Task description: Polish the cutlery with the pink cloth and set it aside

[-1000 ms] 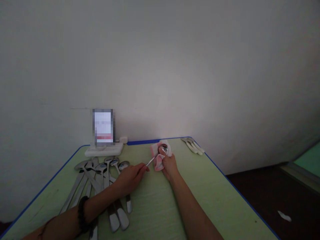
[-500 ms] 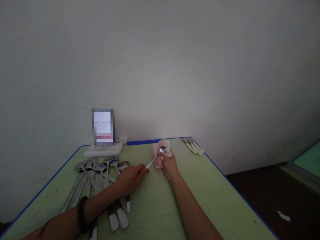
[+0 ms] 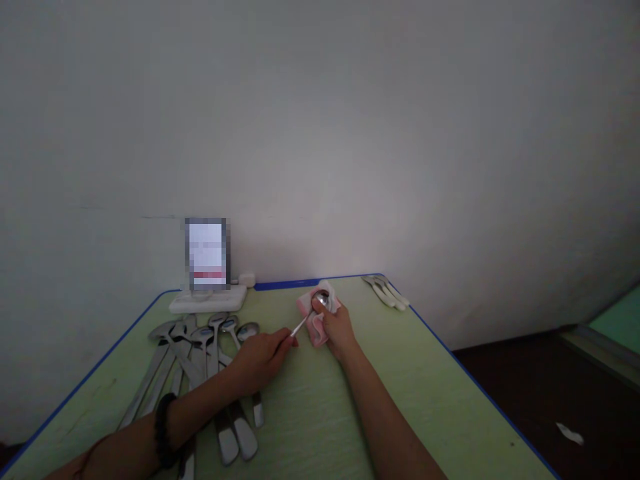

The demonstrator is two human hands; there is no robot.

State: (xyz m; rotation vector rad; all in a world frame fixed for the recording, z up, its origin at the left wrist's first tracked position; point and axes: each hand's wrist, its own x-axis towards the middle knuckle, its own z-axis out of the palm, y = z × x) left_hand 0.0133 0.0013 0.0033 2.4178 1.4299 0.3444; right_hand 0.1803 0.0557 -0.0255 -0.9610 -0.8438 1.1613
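Observation:
My left hand [image 3: 265,357] is closed round the handle of a shiny metal spoon [image 3: 320,300]. The spoon slants up to the right, its bowl resting against a pink and white cloth [image 3: 316,328]. Behind and around the bowl, my right hand [image 3: 341,328] grips that cloth, with the thumb pressed on the bowl. Several metal spoons [image 3: 203,337] lie in a loose pile under and beside my left forearm, which hides part of them.
At the back left a lit, blurred screen [image 3: 207,253] stands on a white base [image 3: 207,300], with a small white block [image 3: 247,280] beside it. White-handled cutlery [image 3: 387,293] lies at the far right corner of the green table [image 3: 420,380]. A wall rises behind.
The cloth and the spoon's bowl have shifted slightly left and turned in my right hand. My left hand keeps its grip on the handle; the pile is unchanged.

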